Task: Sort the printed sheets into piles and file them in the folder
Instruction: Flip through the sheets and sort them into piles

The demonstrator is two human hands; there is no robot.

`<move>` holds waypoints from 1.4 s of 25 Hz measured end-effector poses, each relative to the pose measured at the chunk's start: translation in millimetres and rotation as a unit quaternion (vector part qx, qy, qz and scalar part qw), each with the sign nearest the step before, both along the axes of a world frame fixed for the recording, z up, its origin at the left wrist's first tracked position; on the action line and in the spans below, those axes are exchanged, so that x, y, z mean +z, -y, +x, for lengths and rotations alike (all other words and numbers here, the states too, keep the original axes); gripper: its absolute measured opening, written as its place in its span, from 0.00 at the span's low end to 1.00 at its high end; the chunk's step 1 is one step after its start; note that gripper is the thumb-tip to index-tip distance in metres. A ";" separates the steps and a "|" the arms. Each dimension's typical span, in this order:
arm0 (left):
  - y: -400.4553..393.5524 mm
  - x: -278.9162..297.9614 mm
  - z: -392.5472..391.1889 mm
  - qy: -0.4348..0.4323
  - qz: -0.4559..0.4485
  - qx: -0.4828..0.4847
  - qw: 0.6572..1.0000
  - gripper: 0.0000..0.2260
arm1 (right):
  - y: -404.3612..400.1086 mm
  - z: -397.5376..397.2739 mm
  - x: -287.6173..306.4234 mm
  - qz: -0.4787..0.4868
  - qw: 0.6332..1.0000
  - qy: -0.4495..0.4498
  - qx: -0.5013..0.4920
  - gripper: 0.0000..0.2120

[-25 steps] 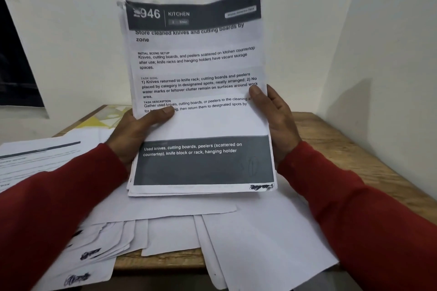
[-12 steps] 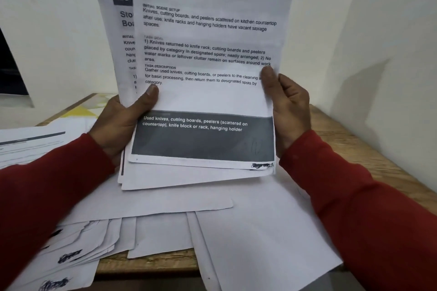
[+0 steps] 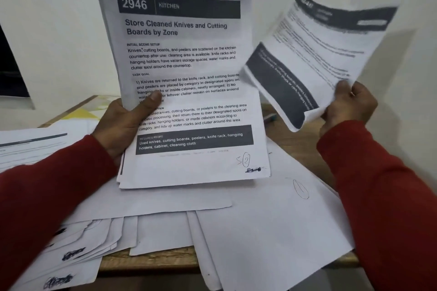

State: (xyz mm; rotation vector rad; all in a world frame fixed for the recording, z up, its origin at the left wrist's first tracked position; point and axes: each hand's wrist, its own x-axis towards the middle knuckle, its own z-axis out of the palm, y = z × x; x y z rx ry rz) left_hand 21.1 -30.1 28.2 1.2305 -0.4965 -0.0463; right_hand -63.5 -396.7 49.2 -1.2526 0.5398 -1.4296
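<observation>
**Hands: sorting under way**

Left hand (image 3: 127, 125) grips the upright stack (image 3: 186, 92); right hand (image 3: 350, 104) pinches one sheet (image 3: 314, 59) beside it. Below both, loose papers (image 3: 272, 220) cover the tabletop (image 3: 151, 260). No folder visible; filing remains.

Upright stack of printed sheets (image 3: 184, 82) headed "2946 KITCHEN", single blurred sheet (image 3: 316, 59) tilted to its right, apart
</observation>
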 end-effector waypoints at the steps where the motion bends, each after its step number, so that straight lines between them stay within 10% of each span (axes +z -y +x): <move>1: -0.7 0.2 0.4 -0.005 -0.003 -0.007 1.000 0.11 | 5.7 -0.8 -1.0 0.001 1.000 -0.012 -0.018 0.14; 5: -2.1 1.1 0.6 -0.019 -0.015 -0.021 0.999 0.09 | -9.0 -1.2 -3.7 -0.060 0.996 -0.072 -0.016 0.19; 13: -5.6 3.5 6.6 -0.065 -0.025 -0.036 0.997 0.16 | -120.3 1.4 -5.4 -0.118 0.903 -0.034 0.412 0.07; 35: 2.6 3.0 -6.5 -0.029 -0.017 -0.025 0.999 0.17 | -122.7 -6.5 0.3 -0.092 0.928 -0.065 0.356 0.09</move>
